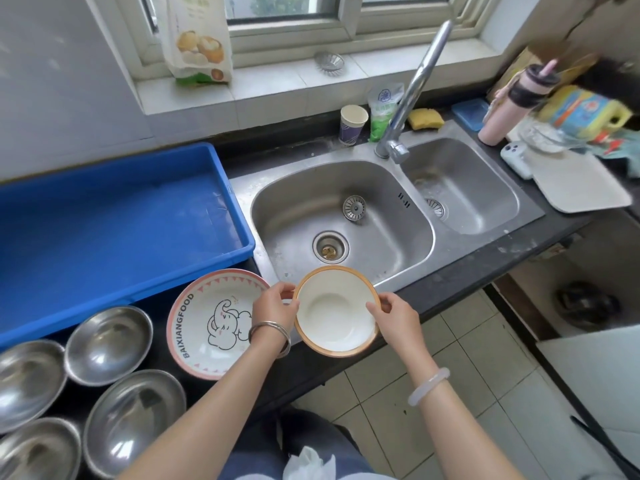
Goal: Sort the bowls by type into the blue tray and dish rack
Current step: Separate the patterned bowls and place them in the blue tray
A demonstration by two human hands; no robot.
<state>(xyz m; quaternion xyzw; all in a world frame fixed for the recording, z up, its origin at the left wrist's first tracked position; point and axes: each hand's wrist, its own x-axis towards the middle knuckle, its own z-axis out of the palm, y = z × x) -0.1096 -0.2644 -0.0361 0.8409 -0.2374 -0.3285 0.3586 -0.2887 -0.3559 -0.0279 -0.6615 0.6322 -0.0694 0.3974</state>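
Note:
A white bowl with a brown rim (335, 311) is held over the counter's front edge, just in front of the sink. My left hand (275, 304) grips its left rim and my right hand (393, 311) grips its right rim. Left of it a pink-rimmed bowl with an elephant drawing (207, 323) lies on the dark counter. Several steel bowls (109, 344) sit at the lower left. The blue tray (114, 220) stands on the left with nothing in it. No dish rack is in view.
A double steel sink (346, 216) with a tall faucet (412, 98) lies ahead. A paper cup (352, 124), sponge (425, 118), white phone (516, 159), white board (578, 185) and pink bottle (512, 105) crowd the right counter. Tiled floor lies below right.

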